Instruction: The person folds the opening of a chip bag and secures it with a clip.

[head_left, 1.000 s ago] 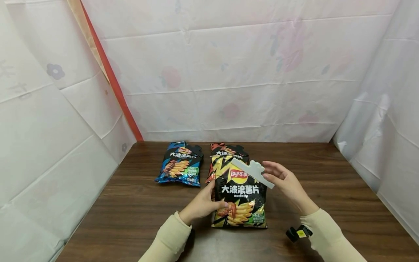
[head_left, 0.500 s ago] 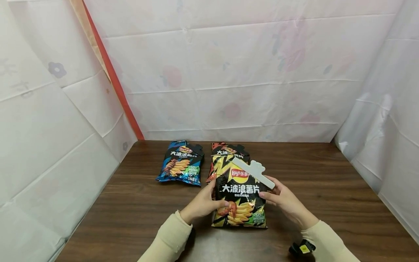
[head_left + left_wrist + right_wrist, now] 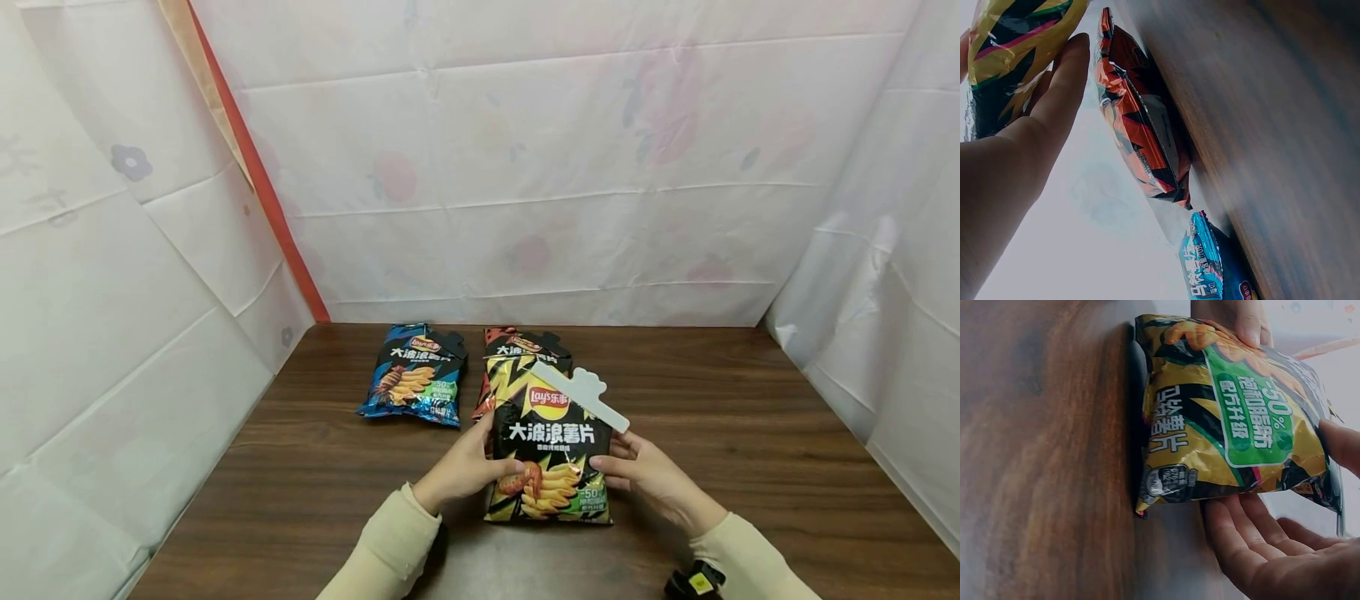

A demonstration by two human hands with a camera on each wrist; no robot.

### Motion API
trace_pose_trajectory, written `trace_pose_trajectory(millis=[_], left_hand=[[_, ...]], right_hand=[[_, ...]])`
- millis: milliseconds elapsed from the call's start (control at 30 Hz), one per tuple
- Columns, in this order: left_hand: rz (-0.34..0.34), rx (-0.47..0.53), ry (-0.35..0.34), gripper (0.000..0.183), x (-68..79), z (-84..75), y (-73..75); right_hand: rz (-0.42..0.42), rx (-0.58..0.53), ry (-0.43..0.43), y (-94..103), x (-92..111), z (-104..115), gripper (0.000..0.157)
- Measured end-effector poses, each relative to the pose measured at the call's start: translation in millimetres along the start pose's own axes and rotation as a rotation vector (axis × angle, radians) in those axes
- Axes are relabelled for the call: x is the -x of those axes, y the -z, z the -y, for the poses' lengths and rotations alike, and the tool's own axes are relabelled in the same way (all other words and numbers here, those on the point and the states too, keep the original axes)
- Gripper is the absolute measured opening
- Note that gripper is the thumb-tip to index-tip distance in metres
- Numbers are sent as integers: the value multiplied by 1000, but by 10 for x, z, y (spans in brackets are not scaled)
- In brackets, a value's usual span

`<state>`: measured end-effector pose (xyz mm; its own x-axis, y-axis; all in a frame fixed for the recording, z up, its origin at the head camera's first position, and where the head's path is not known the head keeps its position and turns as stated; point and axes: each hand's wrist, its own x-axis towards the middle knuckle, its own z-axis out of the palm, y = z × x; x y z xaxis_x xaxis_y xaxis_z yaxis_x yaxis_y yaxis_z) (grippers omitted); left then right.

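Observation:
A yellow-and-black bag of potato chips (image 3: 558, 467) is held up between both hands in the head view. Across its upper right corner sits a slanted white bag clip (image 3: 579, 395). My left hand (image 3: 463, 468) grips the bag's left side, thumb on the front and fingers behind. On the right edge, below the clip, my right hand (image 3: 654, 482) holds the bag with its thumb in front. The right wrist view shows fingers (image 3: 1254, 531) under the bag's edge, the thumb (image 3: 1341, 447) near its printed face. In the left wrist view, fingers (image 3: 1063, 87) reach behind the bag.
Behind the held bag, a red chip bag (image 3: 501, 340) with a dark clip (image 3: 555, 343) is partly hidden. To its left lies a blue chip bag (image 3: 412, 379) with another dark clip (image 3: 452, 342). The brown wooden table (image 3: 315, 492) is bordered by white patterned sheets.
My right hand has moved from beside the white clip's lower end down to the bag's right edge and taken hold there. The left hand and the bag have stayed in place.

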<state>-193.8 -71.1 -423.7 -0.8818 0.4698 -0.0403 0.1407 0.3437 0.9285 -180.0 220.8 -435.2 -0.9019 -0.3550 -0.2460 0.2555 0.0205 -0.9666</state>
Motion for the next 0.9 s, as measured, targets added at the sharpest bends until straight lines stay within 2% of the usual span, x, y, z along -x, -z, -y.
trace_pose_trajectory(millis=[200,367,500,633,900], left_hand=[[-1,0,-9,96,2,-13,-2],[-5,-23,-3,98,-2,-26,1],[-10,-20,21,100,-17,-30,-2],[1,-3,15,96,-45,-30,-9],[16,-28,56,101,-119,-54,-46]], right_hand=[[89,44,-16,7,32,-19,90],[113,93,-12,8,39,-27,89],[90,93,-13,-5,38,-23,89],[60,89,-7,-13,53,-13,88],[-5,75,9,41,64,-36,85]])
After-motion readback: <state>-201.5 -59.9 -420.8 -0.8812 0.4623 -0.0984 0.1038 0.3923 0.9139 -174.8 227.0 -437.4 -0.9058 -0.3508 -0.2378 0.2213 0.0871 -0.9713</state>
